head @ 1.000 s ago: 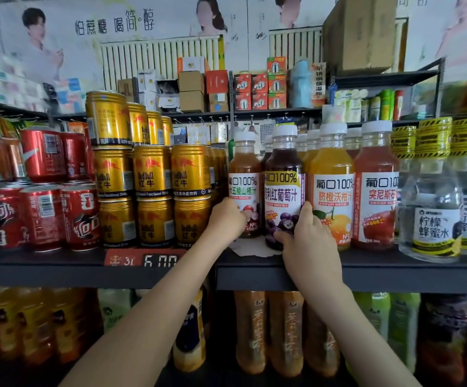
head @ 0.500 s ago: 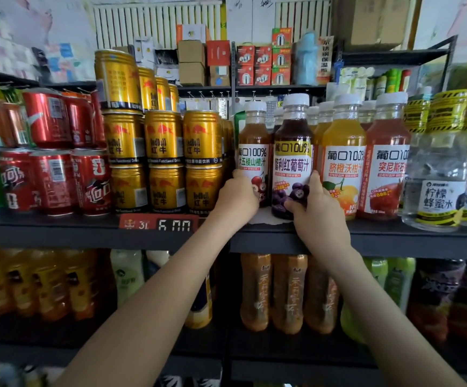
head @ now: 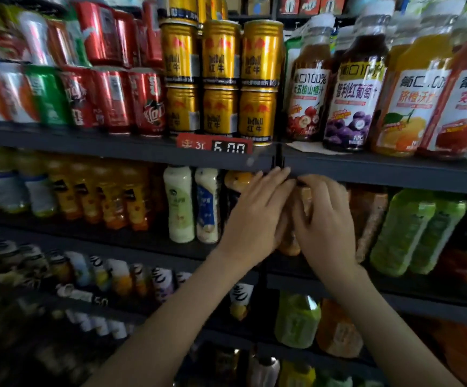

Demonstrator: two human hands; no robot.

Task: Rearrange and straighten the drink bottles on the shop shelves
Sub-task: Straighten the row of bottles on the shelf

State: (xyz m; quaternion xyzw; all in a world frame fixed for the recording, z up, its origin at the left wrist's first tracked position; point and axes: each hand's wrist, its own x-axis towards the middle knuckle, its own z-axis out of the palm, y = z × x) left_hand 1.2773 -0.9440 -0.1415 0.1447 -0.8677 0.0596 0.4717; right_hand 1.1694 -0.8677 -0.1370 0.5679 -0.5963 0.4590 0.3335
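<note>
Left hand (head: 257,216) presses, right hand (head: 324,219) grips the amber bottle (head: 305,196), standing upright.

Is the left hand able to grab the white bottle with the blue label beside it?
Probably yes. The white bottle with the blue label stands at the shelf front just left of the left hand, and nothing stands before it. That hand only rests on an amber bottle.

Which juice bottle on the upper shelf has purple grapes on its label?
The dark grape juice bottle, second from left, between the red-berry bottle and the orange bottle.
</note>
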